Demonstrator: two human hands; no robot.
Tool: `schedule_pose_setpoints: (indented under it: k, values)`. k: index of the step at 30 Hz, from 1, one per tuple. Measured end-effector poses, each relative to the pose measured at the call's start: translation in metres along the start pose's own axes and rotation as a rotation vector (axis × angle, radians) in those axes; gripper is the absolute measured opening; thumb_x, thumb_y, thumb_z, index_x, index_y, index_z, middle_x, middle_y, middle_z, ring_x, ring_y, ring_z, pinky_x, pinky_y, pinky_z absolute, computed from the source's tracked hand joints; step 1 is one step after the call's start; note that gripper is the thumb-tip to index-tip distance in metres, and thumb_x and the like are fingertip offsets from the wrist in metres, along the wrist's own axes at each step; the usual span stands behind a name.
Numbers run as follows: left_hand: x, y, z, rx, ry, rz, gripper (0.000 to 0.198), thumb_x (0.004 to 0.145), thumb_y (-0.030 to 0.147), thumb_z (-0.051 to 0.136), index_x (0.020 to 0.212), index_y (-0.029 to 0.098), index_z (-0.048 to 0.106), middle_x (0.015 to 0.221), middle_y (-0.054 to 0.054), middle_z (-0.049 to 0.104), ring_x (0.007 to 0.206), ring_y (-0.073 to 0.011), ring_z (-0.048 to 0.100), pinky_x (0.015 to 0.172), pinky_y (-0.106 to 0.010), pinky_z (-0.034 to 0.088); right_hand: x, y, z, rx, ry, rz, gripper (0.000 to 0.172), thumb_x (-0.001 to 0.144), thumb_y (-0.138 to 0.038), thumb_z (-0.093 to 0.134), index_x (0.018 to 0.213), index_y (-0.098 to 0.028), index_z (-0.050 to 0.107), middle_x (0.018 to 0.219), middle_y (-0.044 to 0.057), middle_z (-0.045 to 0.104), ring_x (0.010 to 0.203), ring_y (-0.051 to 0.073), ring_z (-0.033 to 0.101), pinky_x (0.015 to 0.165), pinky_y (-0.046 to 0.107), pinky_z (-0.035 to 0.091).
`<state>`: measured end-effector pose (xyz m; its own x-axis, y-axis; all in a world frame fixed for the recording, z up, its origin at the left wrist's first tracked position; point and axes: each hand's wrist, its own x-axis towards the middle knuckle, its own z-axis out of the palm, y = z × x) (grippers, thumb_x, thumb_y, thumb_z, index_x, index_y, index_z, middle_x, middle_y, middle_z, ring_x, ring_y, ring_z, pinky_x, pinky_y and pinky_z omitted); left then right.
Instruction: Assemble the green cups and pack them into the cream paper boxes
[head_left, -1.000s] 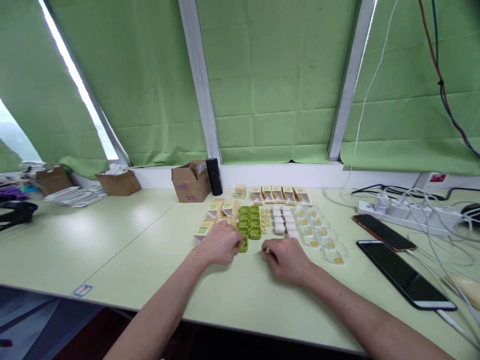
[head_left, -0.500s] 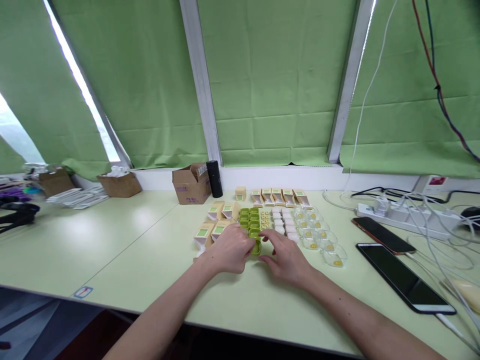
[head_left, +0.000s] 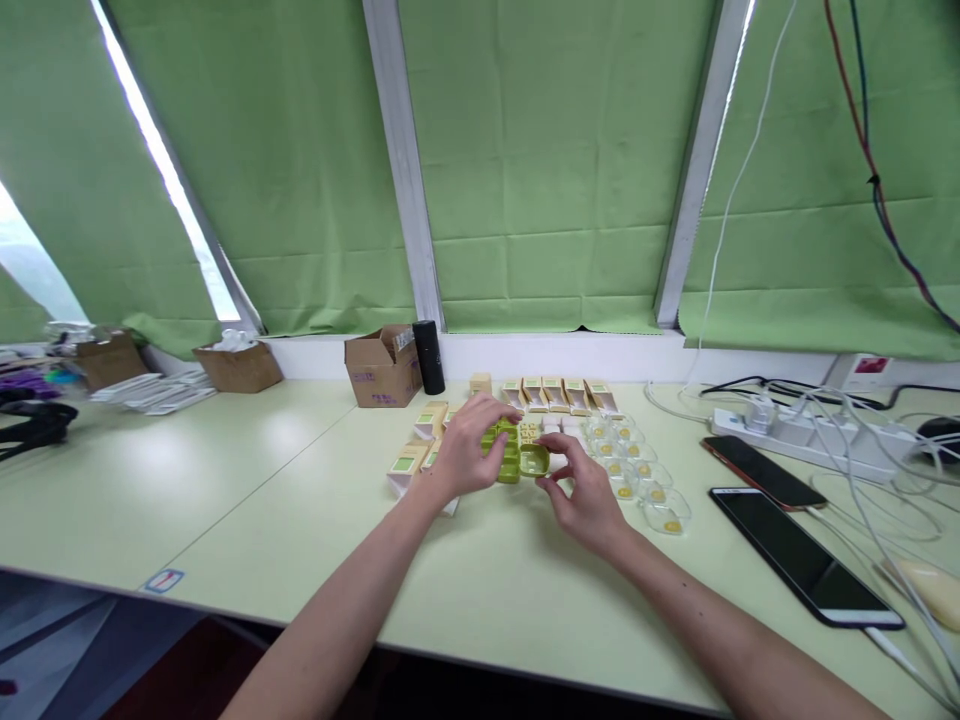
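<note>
A small green square tray (head_left: 534, 461) is pinched between the thumb and fingers of my right hand (head_left: 589, 505). It looks lifted and tilted, with its hollow towards me. My left hand (head_left: 466, 455) hovers over the rows of green trays (head_left: 508, 465), thumb and fingers apart, with nothing visible in it. Small cream-coloured pieces (head_left: 528, 432) lie just beyond the held tray. White blocks (head_left: 571, 428) stand behind my right fingers, partly hidden. Clear plastic cups with yellow spots (head_left: 667, 512) sit to the right. Small cardboard boxes with green labels (head_left: 406, 463) lie left of my left hand.
More small open boxes (head_left: 553, 393) line the back. A brown carton (head_left: 384, 370) and a black cylinder (head_left: 429, 358) stand at the wall. Two phones (head_left: 806, 555) (head_left: 763, 472), a white power strip (head_left: 810, 440) and tangled cables occupy the right side.
My right hand has taken hold of one green tray and raised it from the near end of the rows. My left hand has opened from a closed grip and moved slightly away from me.
</note>
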<state>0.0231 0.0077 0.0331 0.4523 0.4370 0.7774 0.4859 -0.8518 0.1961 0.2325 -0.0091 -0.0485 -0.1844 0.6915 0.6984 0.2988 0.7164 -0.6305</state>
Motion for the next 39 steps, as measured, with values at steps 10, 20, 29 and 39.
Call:
schedule_pose_setpoints:
  k: [10,20,29,39]
  values:
    - [-0.035,-0.012,0.031,-0.107,-0.053,-0.021,0.051,0.089,0.011,0.067,0.138,0.022,0.062,0.119,-0.011,0.074,0.114,-0.0294,0.061,0.095,-0.048,0.055,0.001,0.003,-0.002,0.2,0.021,0.083,0.037,0.097,-0.025,0.061,0.132,-0.029,0.048,0.127,0.011,0.066,0.115,0.026,0.067,0.076,0.037,0.065]
    - [-0.034,-0.012,0.038,-0.185,0.04,-0.112,0.033,0.097,0.019,0.065,0.13,0.022,0.071,0.109,-0.01,0.076,0.102,-0.0247,0.066,0.088,-0.043,0.058,0.002,0.001,-0.003,0.275,-0.028,0.173,0.036,0.103,-0.041,0.055,0.135,-0.028,0.045,0.112,0.008,0.072,0.076,0.017,0.068,0.066,0.033,0.061]
    - [-0.036,-0.01,0.051,-0.519,0.075,-0.488,0.035,0.093,0.036,0.073,0.121,0.016,0.075,0.108,-0.012,0.077,0.095,-0.0235,0.076,0.083,-0.036,0.066,0.005,0.002,-0.005,0.206,-0.034,0.166,0.057,0.092,-0.032,0.067,0.144,-0.031,0.044,0.1,0.003,0.07,0.086,0.02,0.067,0.068,0.03,0.058]
    - [-0.036,-0.011,0.05,-0.508,0.04,-0.552,0.043,0.092,0.045,0.074,0.119,0.012,0.076,0.09,-0.01,0.079,0.083,-0.0225,0.075,0.075,-0.034,0.063,0.008,0.003,-0.004,0.228,-0.009,0.235,0.044,0.09,-0.032,0.066,0.131,-0.028,0.051,0.091,0.002,0.07,0.083,0.02,0.065,0.06,0.027,0.052]
